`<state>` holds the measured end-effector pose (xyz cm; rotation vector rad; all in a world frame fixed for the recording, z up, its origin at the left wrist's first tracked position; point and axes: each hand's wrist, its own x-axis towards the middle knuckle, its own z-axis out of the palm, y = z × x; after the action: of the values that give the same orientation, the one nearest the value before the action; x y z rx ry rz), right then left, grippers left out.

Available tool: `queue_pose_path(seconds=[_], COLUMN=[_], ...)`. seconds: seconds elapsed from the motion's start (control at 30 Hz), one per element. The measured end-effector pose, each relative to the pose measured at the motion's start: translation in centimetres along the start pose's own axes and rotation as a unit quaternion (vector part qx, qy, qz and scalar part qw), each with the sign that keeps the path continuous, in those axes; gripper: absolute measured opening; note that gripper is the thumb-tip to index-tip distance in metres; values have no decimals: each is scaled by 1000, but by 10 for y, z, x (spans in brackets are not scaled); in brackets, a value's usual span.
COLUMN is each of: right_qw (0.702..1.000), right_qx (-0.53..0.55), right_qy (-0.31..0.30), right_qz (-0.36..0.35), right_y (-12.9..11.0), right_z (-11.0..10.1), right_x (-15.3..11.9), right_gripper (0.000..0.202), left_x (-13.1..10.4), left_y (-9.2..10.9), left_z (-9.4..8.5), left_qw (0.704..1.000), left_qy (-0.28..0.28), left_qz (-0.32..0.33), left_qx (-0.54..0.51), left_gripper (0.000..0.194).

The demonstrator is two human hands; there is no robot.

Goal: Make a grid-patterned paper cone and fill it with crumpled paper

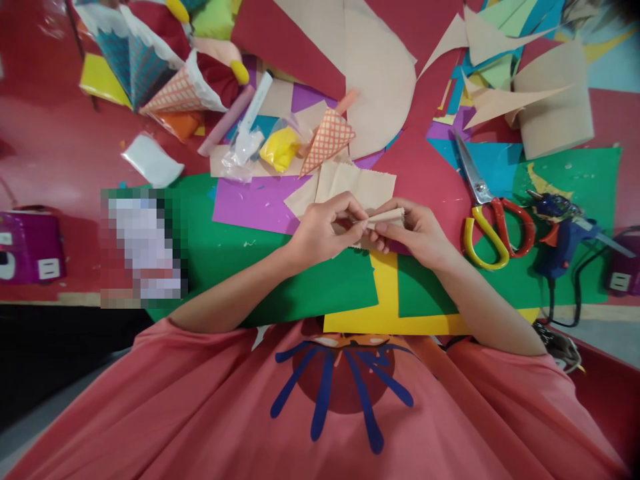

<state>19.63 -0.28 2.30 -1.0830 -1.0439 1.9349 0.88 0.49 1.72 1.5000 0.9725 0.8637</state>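
Between my two hands is a small beige paper cone (pixel 387 219), its narrow tip toward the left and its wider, jagged end toward the right. My left hand (pixel 333 230) pinches the tip between thumb and fingers. The fingers of my right hand (pixel 413 230) close round the wider part. Beige paper pieces with zigzag edges (pixel 357 183) lie just beyond and under my hands. A small orange checked cone (pixel 330 139) rests behind them, beside a yellow lump in clear plastic (pixel 281 148).
Scissors (pixel 483 200) with yellow and red handles lie right of my hands, blades pointing away. Farther right is a blue glue gun (pixel 563 240) with its cord. Larger paper cones (pixel 155 73) stand at the back left. Green sheets (pixel 300 280) and paper scraps cover the red table.
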Motion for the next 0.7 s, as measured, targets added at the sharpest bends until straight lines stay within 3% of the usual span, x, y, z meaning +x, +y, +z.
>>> queue_pose_path(seconds=[0.13, 0.27, 0.5, 0.7], right_qw=[999, 996, 995, 995], right_qx=[43, 89, 97, 94], right_qy=[-2, -9, 6, 16], right_qz=[-10, -4, -13, -20], right_y=[1, 1, -3, 3], right_z=[-3, -4, -3, -7], right_x=[1, 2, 0, 2], right_gripper=[18, 17, 18, 14], left_x=[0, 3, 5, 8], left_y=[0, 2, 0, -2], left_z=[0, -1, -1, -3], left_qw=[999, 995, 986, 974], left_qy=[21, 5, 6, -41], left_qz=[1, -22, -65, -126], left_qx=[-37, -94, -153, -183], left_gripper=[21, 32, 35, 39])
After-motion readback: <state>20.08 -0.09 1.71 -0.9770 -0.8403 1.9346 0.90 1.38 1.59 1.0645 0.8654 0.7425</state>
